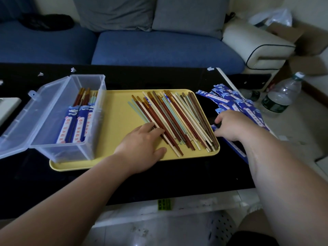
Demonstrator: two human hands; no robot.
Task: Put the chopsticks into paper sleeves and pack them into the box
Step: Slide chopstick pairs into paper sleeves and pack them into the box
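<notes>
Loose chopsticks (177,119) in brown, cream and pale green lie in a heap on a yellow tray (117,110). My left hand (142,148) rests flat on the tray, its fingertips touching the heap's near left side. A pile of blue paper sleeves (236,103) lies right of the tray on the black table. My right hand (230,125) reaches into that pile with curled fingers; what they hold is hidden. A clear plastic box (85,144) with its lid open stands on the tray's left end, holding sleeved chopsticks (76,121).
The black table (159,178) ends close behind the tray, with a blue sofa (159,47) beyond. A plastic water bottle (282,95) stands on the floor at the right. A white object (7,107) sits at the table's left edge.
</notes>
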